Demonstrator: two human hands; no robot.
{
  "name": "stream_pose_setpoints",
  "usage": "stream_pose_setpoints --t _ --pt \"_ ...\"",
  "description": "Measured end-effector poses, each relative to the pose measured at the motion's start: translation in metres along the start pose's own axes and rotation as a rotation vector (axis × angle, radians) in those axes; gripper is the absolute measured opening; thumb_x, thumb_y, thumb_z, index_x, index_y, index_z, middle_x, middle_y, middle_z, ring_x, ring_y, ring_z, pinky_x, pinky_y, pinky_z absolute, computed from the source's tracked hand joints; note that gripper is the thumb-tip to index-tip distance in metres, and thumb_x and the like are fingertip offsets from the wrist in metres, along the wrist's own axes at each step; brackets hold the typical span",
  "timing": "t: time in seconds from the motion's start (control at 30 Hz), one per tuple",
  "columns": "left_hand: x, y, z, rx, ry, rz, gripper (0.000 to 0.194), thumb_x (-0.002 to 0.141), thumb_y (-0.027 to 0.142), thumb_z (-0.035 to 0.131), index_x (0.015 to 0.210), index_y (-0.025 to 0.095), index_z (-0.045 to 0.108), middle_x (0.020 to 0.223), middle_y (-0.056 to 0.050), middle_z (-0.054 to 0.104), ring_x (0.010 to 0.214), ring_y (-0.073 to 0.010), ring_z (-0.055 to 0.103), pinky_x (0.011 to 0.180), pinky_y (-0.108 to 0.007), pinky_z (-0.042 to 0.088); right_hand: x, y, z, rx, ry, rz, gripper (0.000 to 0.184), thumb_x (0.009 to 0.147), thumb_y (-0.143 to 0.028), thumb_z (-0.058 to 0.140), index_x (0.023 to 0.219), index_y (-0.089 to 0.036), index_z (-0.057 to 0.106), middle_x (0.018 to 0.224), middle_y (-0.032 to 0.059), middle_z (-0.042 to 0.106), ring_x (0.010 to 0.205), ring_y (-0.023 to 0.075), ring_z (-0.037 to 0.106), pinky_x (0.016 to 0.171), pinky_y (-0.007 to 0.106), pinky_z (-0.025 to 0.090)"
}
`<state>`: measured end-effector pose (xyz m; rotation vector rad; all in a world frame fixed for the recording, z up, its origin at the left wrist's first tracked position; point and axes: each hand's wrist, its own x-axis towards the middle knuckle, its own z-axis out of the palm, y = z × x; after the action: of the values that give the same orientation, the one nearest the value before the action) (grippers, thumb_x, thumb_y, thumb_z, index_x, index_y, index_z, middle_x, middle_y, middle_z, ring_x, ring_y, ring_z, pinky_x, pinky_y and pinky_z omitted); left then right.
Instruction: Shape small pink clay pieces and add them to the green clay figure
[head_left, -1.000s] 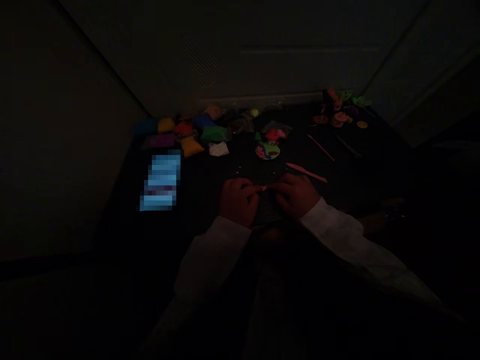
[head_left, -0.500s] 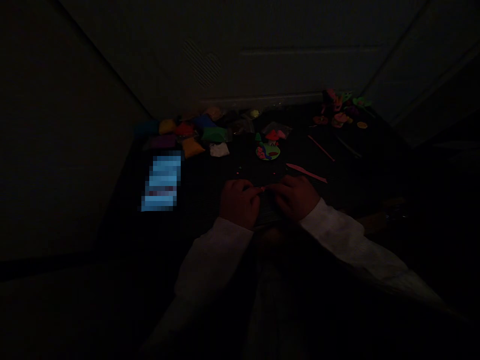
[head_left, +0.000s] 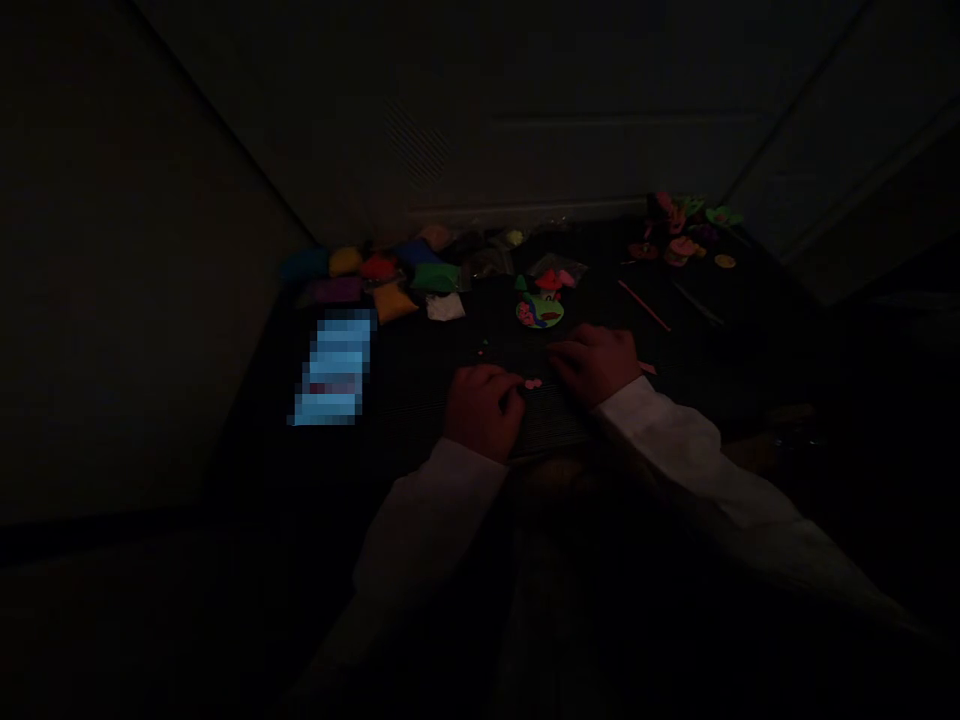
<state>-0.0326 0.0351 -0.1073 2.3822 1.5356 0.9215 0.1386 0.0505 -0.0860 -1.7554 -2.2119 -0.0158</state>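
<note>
From here I make out a small, lobed pink piece [head_left: 533, 383] on the dark table [head_left: 409, 375], beside the left hand [head_left: 486, 412], thumb and forefinger narrowly apart. Right hand's [head_left: 598, 363] bunched; its grip I can't tell. Phone screen [head_left: 335, 368]: blurred.

No words, numbers or brand names can be read in this dark scene. A glowing screen [head_left: 334, 368], left of centre, is blurred into pale blue blocks. Packets [head_left: 437, 278] at upper left of centre bear no legible print, and a dark mark [head_left: 550, 296] on a toy mushroom [head_left: 553, 279] near centre is too small to decipher.
</note>
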Motion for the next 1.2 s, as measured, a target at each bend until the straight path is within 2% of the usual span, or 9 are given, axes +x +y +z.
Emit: stream_pose_setpoints --t 0.17,0.27,0.4,0.5,0.7,0.83,1.2 --pt "0.001 0.003 -0.003 -0.026 -0.005 -0.059 0.018 0.071 0.022 0.047 0.081 0.019 0.061 0.083 -0.003 0.057 0.083 -0.0156 0.048 0.078 -0.030 0.038 0.001 0.000 0.000 -0.005 -0.013 0.021 0.021 0.078 -0.031 0.041 0.084 -0.023 0.059 0.091 0.0026 0.055 0.085 0.0174 0.046 0.068 0.032 0.023" --pt "0.001 0.004 -0.004 -0.037 0.004 -0.062 0.017 0.071 0.022 0.047 0.081 0.019 0.061 0.083 -0.003 0.057 0.082 -0.0154 0.048 0.077 -0.030 0.039 -0.009 0.002 0.000 0.003 -0.007 -0.040 0.022 0.079 -0.032 0.041 0.085 -0.023 0.059 0.090 0.0025 0.056 0.088 0.0172 0.046 0.070 0.032 0.023" --pt "0.000 0.003 -0.003 -0.038 0.025 -0.072 0.017 0.072 0.022 0.047 0.081 0.019 0.061 0.082 -0.003 0.057 0.082 -0.0153 0.048 0.077 -0.030 0.039 -0.025 0.004 -0.001 -0.012 -0.004 -0.112 0.025 0.080 -0.031 0.039 0.094 -0.024 0.058 0.089 0.0036 0.057 0.096 0.0188 0.043 0.072 0.033 0.022" --pt "0.000 0.003 -0.003 -0.039 0.018 -0.070 0.017 0.072 0.023 0.046 0.080 0.019 0.061 0.082 -0.003 0.058 0.082 -0.0153 0.049 0.077 -0.030 0.039 -0.032 0.003 -0.002 -0.019 -0.024 -0.145 0.028 0.079 -0.031 0.040 0.102 -0.026 0.056 0.089 0.0047 0.056 0.092 0.0190 0.045 0.071 0.033 0.022" --pt "0.001 0.005 -0.004 -0.031 0.011 -0.079 0.017 0.072 0.022 0.046 0.081 0.019 0.061 0.083 -0.003 0.058 0.082 -0.0154 0.049 0.077 -0.030 0.039 -0.034 0.000 -0.004 -0.012 -0.016 -0.094 0.032 0.080 -0.033 0.037 0.104 -0.023 0.055 0.091 0.0067 0.055 0.092 0.0208 0.043 0.073 0.035 0.022" --pt "0.001 0.005 -0.004 -0.027 -0.002 -0.084 0.018 0.072 0.023 0.047 0.081 0.019 0.061 0.083 -0.003 0.058 0.083 -0.0156 0.048 0.077 -0.030 0.039 -0.035 0.000 -0.003 -0.018 -0.009 -0.121 0.031 0.079 -0.033 0.037 0.104 -0.026 0.054 0.090 0.0053 0.054 0.089 0.0198 0.044 0.073 0.035 0.022" --pt "0.000 0.005 -0.003 -0.035 0.015 -0.073 0.018 0.072 0.024 0.046 0.080 0.020 0.061 0.083 -0.003 0.058 0.082 -0.0155 0.049 0.077 -0.031 0.039 -0.036 -0.004 -0.005 -0.109 -0.010 -0.125 0.033 0.079 -0.035 0.035 0.102 -0.023 0.055 0.091 0.0057 0.055 0.089 0.0211 0.043 0.074 0.037 0.020"
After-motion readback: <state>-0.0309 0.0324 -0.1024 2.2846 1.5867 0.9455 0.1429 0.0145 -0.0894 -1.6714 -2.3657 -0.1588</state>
